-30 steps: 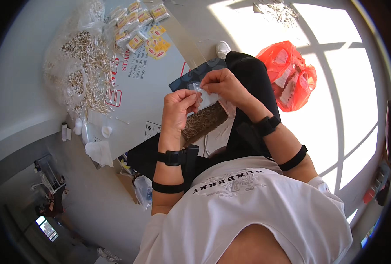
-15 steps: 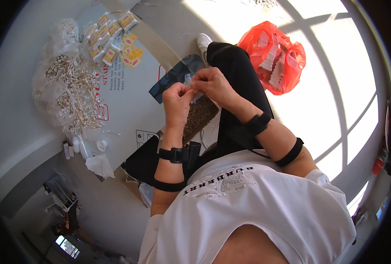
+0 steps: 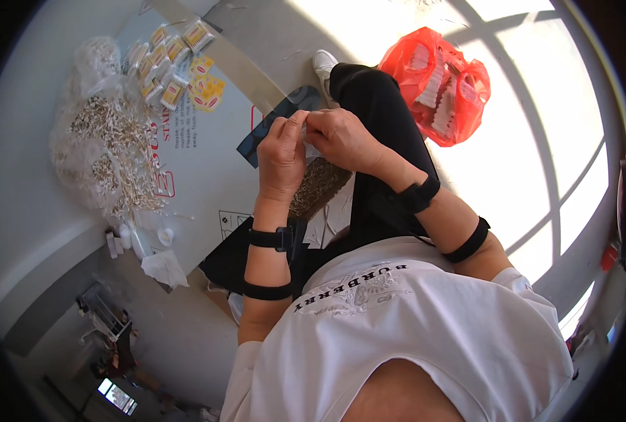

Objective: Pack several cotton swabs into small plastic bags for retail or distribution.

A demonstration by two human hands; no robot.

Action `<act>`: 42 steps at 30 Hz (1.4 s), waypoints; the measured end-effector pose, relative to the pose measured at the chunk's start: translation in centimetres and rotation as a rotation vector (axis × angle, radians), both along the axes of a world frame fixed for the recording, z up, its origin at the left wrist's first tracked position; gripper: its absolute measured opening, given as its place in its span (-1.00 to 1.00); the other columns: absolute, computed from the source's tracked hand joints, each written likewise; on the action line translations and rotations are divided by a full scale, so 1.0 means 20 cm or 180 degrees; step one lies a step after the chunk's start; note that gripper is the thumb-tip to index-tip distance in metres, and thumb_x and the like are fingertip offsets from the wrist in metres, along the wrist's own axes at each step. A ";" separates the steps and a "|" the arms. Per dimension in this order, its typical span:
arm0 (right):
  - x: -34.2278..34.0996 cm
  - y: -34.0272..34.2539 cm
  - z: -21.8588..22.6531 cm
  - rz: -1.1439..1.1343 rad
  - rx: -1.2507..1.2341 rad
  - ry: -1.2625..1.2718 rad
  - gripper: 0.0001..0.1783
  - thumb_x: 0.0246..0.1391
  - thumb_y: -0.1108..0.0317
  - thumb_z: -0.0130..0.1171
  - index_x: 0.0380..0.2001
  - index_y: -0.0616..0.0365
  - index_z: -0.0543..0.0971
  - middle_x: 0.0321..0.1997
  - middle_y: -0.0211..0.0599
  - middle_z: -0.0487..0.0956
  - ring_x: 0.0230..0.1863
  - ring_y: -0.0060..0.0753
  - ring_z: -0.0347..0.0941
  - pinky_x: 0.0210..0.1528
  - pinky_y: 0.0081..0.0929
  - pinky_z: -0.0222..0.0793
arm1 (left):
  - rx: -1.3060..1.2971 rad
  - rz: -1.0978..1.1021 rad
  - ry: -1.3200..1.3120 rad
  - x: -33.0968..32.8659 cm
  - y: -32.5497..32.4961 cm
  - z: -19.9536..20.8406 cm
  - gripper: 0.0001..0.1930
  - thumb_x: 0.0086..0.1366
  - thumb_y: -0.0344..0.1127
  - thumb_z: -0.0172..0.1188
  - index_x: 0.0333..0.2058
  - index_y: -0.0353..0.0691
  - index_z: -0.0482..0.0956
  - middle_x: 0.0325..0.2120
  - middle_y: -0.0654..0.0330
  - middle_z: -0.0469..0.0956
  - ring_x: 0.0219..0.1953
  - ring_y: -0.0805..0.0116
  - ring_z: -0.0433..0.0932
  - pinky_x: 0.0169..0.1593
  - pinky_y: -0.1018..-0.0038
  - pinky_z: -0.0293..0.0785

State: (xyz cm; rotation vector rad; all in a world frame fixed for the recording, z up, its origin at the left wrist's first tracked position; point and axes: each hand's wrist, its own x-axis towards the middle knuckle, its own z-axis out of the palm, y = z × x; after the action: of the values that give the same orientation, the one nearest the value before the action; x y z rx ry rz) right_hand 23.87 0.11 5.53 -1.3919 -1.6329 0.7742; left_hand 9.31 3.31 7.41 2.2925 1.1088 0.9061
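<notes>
My left hand (image 3: 282,156) and my right hand (image 3: 342,138) meet above my lap, both pinching a small clear plastic packet (image 3: 308,133) between the fingertips. Just beneath the hands lies a brownish tray (image 3: 320,188) filled with small thin sticks, resting on my black-trousered leg (image 3: 380,119). Both forearms carry black bands and a black wrist device. What the packet holds is hidden by my fingers.
A large heap of pale small sticks in clear bags (image 3: 109,162) lies at the left on a white printed sheet (image 3: 200,169). Yellow-and-white small boxes (image 3: 175,56) sit at the top left. A red plastic bag (image 3: 439,84) with white items lies at the right. White tissue (image 3: 163,267) lies lower left.
The view has shifted, so the floor items sit higher and further left in frame. My hands stay together on the small packet, fingers working at it.
</notes>
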 end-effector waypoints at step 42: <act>-0.10 0.17 -0.32 -0.2817 -0.1505 0.3657 -0.87 0.07 0.42 0.32 -0.49 0.18 0.58 -0.64 -0.52 0.41 -0.65 -0.68 0.22 -0.61 -0.69 0.12 | 0.0382 -0.0271 0.0294 0.13 0.49 -0.34 -0.90 0.07 -0.41 0.30 -0.38 -0.14 0.64 -0.41 0.22 0.61 -0.27 0.13 0.48 -0.14 0.28 0.42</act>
State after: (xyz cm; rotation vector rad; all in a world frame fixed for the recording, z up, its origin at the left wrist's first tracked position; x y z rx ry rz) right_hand 21.88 3.42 -0.93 -1.3444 0.0798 1.1011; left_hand 11.92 13.14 0.68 2.4816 1.0103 0.8631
